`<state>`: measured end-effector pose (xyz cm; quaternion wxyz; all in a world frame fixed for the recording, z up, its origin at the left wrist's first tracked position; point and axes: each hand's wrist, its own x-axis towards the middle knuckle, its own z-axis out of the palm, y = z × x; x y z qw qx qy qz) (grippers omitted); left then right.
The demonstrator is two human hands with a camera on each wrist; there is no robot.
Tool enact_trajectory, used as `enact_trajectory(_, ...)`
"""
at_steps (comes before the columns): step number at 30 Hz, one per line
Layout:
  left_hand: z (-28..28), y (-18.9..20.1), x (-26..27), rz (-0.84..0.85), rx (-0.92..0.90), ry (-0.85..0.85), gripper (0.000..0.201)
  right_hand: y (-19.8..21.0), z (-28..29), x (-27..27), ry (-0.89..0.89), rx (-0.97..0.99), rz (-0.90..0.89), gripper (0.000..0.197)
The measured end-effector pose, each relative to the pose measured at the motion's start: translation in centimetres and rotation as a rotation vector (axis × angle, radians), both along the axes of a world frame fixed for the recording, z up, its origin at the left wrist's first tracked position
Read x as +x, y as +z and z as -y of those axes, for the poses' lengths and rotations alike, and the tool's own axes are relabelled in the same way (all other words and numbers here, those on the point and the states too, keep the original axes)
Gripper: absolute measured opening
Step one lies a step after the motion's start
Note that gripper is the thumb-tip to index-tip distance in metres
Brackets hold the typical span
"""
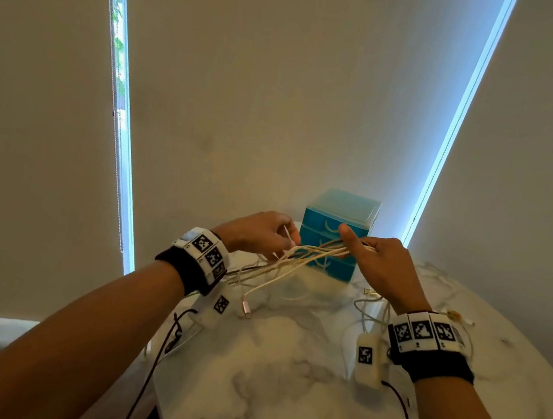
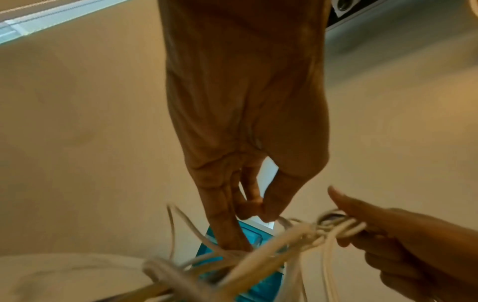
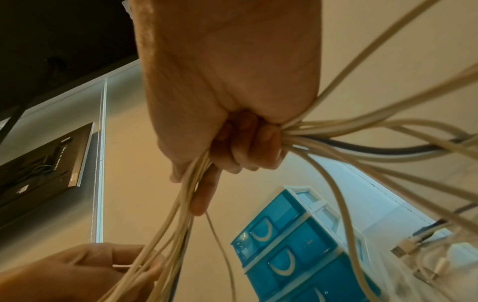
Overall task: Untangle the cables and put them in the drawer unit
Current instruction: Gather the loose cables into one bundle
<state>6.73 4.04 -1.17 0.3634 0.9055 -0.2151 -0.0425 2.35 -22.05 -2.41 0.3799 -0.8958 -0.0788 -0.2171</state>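
A: Why does the drawer unit (image 1: pixel 334 233) stand just behind both hands?

B: I think so the cables (image 1: pixel 297 258) travel only a short way.

A: And the hands?

B: The right hand (image 1: pixel 379 265) clenches the bundle, keeping it steady. The left hand (image 1: pixel 258 231) pinches one single strand (image 1: pixel 287 234), probably to pull it free.

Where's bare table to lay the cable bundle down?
Bare marble sits on the near middle of the table, between the two wrists. It is crowded nearer the drawer unit: loose cables lie right of centre, and the bundle hangs between the left hand and right hand.
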Motion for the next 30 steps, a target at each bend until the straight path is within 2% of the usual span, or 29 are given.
enact_trajectory(2, 0.0, 0.1, 0.0, -0.163, -0.078, -0.048, 0.022, -0.3, 0.3, -0.2, -0.050, -0.035, 0.021, 0.062)
enact_trajectory(4, -0.5, 0.1, 0.1, -0.221, -0.061, -0.120, 0.037, -0.4, 0.6, -0.5, -0.094, -0.060, 0.048, 0.060)
enact_trajectory(5, -0.8, 0.1, 0.1, -0.188, -0.005, -0.146, 0.038, -0.5, 0.7, -0.6, -0.114, -0.063, 0.060, 0.059)
enact_trajectory(7, -1.2, 0.3, 0.3, -0.041, 0.088, -0.142, 0.025, -1.2, 0.7, -0.5, -0.131, -0.059, 0.082, 0.058)
enact_trajectory(9, -1.3, 0.7, 0.6, 0.062, 0.001, -0.088, 0.020, -2.2, 0.3, -0.5, -0.123, -0.058, 0.095, 0.058)
enact_trajectory(11, -0.4, 1.3, 0.1, 0.067, -0.132, -0.051, 0.023, -3.4, 0.0, -0.5, -0.125, -0.062, 0.107, 0.060)
enact_trajectory(15, 1.1, 2.4, -0.9, -0.130, -0.235, -0.119, 0.034, -4.6, 0.6, -1.0, -0.191, -0.029, 0.175, 0.057)
enact_trajectory(17, 0.6, 3.0, -1.2, -0.218, -0.077, -0.134, 0.046, -4.8, 1.1, -1.0, -0.255, 0.000, 0.193, 0.059)
enact_trajectory(19, 0.1, 3.6, -1.7, -0.095, 0.221, -0.086, 0.052, -4.9, 1.4, -1.1, -0.289, 0.048, 0.208, 0.058)
enact_trajectory(20, 0.0, 3.8, -1.8, 0.019, 0.319, -0.065, 0.052, -4.8, 1.4, -1.1, -0.295, 0.069, 0.218, 0.058)
enact_trajectory(21, -0.3, 3.9, -1.8, 0.126, 0.320, -0.040, 0.049, -4.7, 1.5, -1.1, -0.296, 0.090, 0.220, 0.058)
enact_trajectory(22, -0.6, 4.0, -1.5, 0.208, 0.232, -0.016, 0.045, -4.7, 1.6, -1.2, -0.294, 0.114, 0.210, 0.057)
enact_trajectory(23, -1.2, 4.2, -1.3, 0.238, 0.070, -0.007, 0.040, -4.7, 1.7, -1.2, -0.291, 0.131, 0.196, 0.057)
enact_trajectory(25, -2.1, 4.7, -1.1, 0.193, -0.249, -0.017, 0.030, -4.7, 1.9, -1.4, -0.288, 0.153, 0.181, 0.058)
enact_trajectory(26, -2.5, 4.9, -1.0, 0.208, -0.287, -0.014, 0.029, -4.8, 2.0, -1.4, -0.292, 0.160, 0.180, 0.058)
enact_trajectory(27, -2.7, 5.1, -1.0, 0.297, -0.213, 0.013, 0.029, -4.8, 2.1, -1.4, -0.298, 0.165, 0.185, 0.058)
enact_trajectory(28, -2.9, 5.0, -0.7, 0.425, -0.066, 0.063, 0.032, -4.8, 2.1, -1.4, -0.303, 0.169, 0.191, 0.058)
enact_trajectory(30, -3.8, 4.8, 0.0, 0.599, 0.223, 0.183, 0.051, -4.9, 2.2, -1.5, -0.316, 0.179, 0.203, 0.060)
